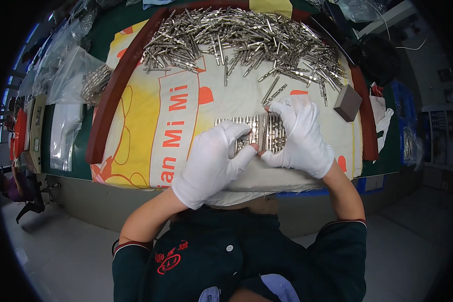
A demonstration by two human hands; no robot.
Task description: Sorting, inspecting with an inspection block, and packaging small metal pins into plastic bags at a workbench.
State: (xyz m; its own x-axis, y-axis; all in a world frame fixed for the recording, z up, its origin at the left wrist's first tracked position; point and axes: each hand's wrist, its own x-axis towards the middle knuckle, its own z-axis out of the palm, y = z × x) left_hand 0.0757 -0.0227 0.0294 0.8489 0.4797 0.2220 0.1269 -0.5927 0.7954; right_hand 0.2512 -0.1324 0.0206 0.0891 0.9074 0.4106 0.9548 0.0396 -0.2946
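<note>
Two groups of slim silvery metal pins lie side by side on the printed cloth (136, 136), with a narrow gap between them. My left hand (206, 161), in a white glove with bare fingertips, has its thumb and forefinger closed around the left group of pins (254, 122). The gloved right hand (305, 136) spans the right group of pins (275, 135), thumb at the near end and fingers at the far end. Both thumbs come close together at the gap. My palms hide parts of both groups.
A wide heap of loose metal pins (226, 32) covers the cloth's far side, with a few strays (273, 93) nearer my right hand. A grey-brown block (348, 103) stands at the right. Dark red wooden rails (110, 108) border the cloth. Clear plastic bags (68, 75) lie left.
</note>
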